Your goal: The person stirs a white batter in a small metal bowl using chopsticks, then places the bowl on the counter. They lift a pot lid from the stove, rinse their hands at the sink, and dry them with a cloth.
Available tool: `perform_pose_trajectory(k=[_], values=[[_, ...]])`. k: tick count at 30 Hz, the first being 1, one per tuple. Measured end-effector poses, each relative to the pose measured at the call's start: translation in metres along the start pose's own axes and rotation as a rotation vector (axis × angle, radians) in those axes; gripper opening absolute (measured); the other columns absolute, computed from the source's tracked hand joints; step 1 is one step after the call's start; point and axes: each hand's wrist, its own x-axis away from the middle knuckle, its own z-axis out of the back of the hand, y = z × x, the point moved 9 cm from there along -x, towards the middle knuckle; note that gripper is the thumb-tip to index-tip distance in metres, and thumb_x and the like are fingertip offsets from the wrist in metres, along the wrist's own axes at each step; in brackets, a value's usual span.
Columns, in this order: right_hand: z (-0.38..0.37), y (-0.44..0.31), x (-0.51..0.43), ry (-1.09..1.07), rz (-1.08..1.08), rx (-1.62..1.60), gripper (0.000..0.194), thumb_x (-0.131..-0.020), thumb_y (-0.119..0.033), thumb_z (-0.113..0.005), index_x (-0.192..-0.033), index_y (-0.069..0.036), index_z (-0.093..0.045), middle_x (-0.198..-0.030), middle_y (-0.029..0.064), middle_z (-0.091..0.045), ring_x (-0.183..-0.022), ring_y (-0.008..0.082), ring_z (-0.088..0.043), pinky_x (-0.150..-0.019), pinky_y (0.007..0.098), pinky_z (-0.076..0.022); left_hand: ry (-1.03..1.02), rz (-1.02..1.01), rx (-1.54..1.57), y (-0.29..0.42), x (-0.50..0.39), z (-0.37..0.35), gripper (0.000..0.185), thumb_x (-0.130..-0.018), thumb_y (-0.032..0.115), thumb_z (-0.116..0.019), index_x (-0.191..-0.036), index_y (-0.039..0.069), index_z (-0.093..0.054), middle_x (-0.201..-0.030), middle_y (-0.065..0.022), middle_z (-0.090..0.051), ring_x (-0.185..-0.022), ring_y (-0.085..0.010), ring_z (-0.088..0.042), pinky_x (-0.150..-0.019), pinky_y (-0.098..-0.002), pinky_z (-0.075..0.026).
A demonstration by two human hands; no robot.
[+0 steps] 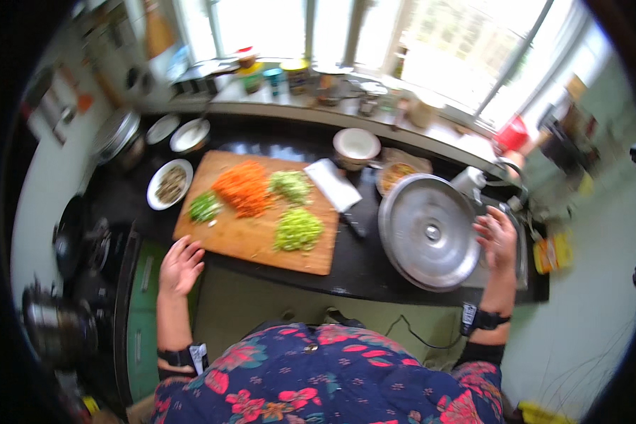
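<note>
My left hand (180,265) is raised with its fingers apart, holding nothing, by the lower left corner of a wooden cutting board (244,249). Shredded carrot (245,190), two piles of chopped pale green vegetable (298,230) and a small pile of chopped green onion (205,206) lie on the board. A cleaver (334,185) rests partly over its right edge, handle towards me. To the right, a round metal lid (432,233) lies on the counter, seemingly over a pan or basin. My right hand (495,236) is beside the lid's right edge, fingers loosely bent, with nothing visible in it.
A white bowl of sliced food (170,184) stands left of the board, with more bowls (190,135) behind. A white bowl (356,148) and a dish of shredded food (397,176) stand behind the cleaver. Jars (295,77) line the windowsill. A sink and faucet (517,196) are at right.
</note>
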Motion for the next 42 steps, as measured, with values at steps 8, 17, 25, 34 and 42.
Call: perform_pose_trajectory(k=[8,17,25,34,42], values=[[-0.08,-0.044,-0.061,-0.212,0.08,0.491,0.029,-0.087,-0.026,-0.06,-0.11,-0.008,-0.061,-0.091,0.0007,-0.065,-0.082,0.0096,-0.061,-0.06,0.0245,-0.0456,0.152,0.008,0.047,0.003,-0.008,0.065,0.026,-0.093,0.028,-0.055,-0.115,0.015,-0.057,-0.1,-0.0036,-0.067,-0.082,-0.0152,-0.065,-0.06,-0.0302,-0.052],[-0.132,0.012,-0.188,-0.462,-0.073,0.749,0.038,-0.087,-0.04,-0.061,-0.112,-0.011,-0.062,-0.098,0.0023,-0.062,-0.093,0.0124,-0.055,-0.072,0.0299,-0.0448,0.336,-0.072,0.037,-0.019,0.047,0.089,0.029,-0.093,0.031,-0.055,-0.119,0.017,-0.055,-0.103,-0.0004,-0.063,-0.085,-0.0112,-0.061,-0.063,-0.0262,-0.05],[-0.195,0.086,-0.28,-0.736,0.182,1.123,0.065,-0.09,-0.059,-0.041,-0.101,-0.001,-0.069,-0.104,0.0188,-0.066,-0.103,0.0279,-0.058,-0.096,0.0361,-0.0396,0.506,-0.09,0.073,-0.068,0.111,0.072,0.029,-0.093,0.031,-0.055,-0.119,0.018,-0.056,-0.102,0.0004,-0.064,-0.083,-0.0107,-0.062,-0.061,-0.0262,-0.051],[-0.195,0.131,-0.319,-0.574,0.067,1.038,0.08,-0.086,-0.068,-0.034,-0.099,0.003,-0.067,-0.104,0.0265,-0.063,-0.109,0.0397,-0.055,-0.097,0.039,-0.0402,0.636,-0.151,0.107,-0.083,0.162,0.067,0.03,-0.094,0.031,-0.053,-0.12,0.016,-0.054,-0.104,-0.0012,-0.063,-0.084,-0.0116,-0.062,-0.062,-0.0266,-0.052],[-0.2,0.143,-0.338,-0.607,0.296,1.195,0.081,-0.091,-0.064,-0.027,-0.089,0.008,-0.067,-0.098,0.0346,-0.059,-0.107,0.0439,-0.054,-0.096,0.0443,-0.0394,0.623,-0.165,0.1,-0.083,0.161,0.05,0.029,-0.094,0.03,-0.054,-0.12,0.016,-0.055,-0.103,-0.0019,-0.064,-0.085,-0.0122,-0.062,-0.061,-0.0264,-0.051]])
